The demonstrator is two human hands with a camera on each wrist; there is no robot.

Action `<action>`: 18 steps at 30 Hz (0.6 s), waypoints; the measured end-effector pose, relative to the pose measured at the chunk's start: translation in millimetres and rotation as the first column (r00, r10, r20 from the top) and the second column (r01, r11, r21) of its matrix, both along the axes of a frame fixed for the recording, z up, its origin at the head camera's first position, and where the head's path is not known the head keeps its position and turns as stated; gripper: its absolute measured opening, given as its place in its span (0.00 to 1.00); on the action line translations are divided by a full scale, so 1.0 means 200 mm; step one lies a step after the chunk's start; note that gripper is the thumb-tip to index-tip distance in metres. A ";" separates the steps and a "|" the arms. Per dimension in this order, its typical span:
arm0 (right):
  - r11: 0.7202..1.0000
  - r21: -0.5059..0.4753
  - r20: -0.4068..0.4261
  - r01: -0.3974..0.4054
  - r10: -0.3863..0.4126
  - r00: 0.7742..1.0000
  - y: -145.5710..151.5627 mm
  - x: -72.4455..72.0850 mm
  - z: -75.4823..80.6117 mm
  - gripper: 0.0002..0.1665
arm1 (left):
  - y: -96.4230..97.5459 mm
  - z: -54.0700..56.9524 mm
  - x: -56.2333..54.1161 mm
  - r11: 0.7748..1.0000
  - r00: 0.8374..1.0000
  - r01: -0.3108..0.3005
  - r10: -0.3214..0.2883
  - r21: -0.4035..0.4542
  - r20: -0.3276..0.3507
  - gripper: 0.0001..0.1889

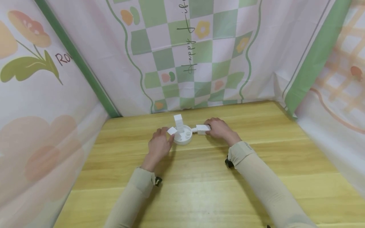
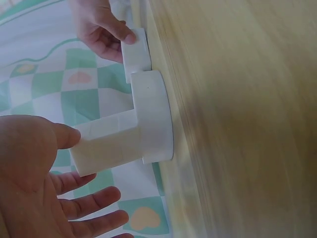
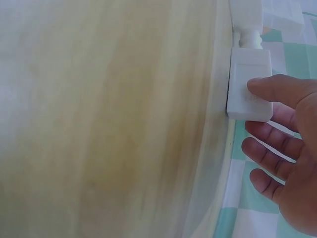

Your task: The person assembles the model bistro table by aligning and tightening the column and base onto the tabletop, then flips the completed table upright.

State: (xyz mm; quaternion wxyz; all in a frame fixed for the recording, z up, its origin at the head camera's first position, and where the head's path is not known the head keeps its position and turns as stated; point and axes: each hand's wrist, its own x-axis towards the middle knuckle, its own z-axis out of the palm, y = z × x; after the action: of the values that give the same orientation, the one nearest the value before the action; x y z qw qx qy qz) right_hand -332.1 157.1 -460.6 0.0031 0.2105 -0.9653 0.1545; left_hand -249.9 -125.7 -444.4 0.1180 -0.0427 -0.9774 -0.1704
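Note:
A round white base (image 1: 183, 142) with holes in its top sits on the table. Two white rectangular blocks rise from it, a rear block (image 1: 178, 119) and a left block (image 1: 172, 130). My left hand (image 1: 159, 144) pinches the top end of the left block (image 2: 106, 144) between thumb and index finger, its other fingers spread. To the right of the base, a white block with a ridged neck (image 1: 203, 129) lies on the table, neck towards the base. My right hand (image 1: 219, 128) grips its outer end, thumb on its flat face (image 3: 245, 72).
The wooden table (image 1: 199, 190) ends at the back against a green-and-white checkered cloth (image 1: 182, 53). Printed cloth also hangs on the left side (image 1: 42, 133) and the right side (image 1: 339, 79). Dark straps show at both wrists.

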 end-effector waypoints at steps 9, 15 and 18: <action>0.999 -0.037 -0.003 0.028 -0.028 1.000 0.00 0.00 0.03 0.22 | 0.00 -0.01 0.00 1.000 0.999 -0.009 0.009 -0.010 -0.036 0.24; 0.994 -0.100 -0.001 0.032 -0.033 0.999 0.00 0.01 0.06 0.22 | 0.01 -0.01 0.00 1.000 0.999 -0.015 0.015 -0.018 -0.038 0.25; 0.993 -0.116 -0.006 0.029 -0.029 1.000 0.00 0.01 0.07 0.22 | 0.01 -0.01 0.00 1.000 0.999 -0.017 0.016 -0.018 -0.046 0.25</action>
State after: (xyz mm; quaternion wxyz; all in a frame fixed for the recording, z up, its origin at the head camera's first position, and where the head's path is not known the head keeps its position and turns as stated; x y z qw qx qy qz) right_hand -329.6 156.5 -445.6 0.0214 0.1965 -0.9577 0.2093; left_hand -250.6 -123.7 -447.2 0.1416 -0.0396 -0.9762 -0.1592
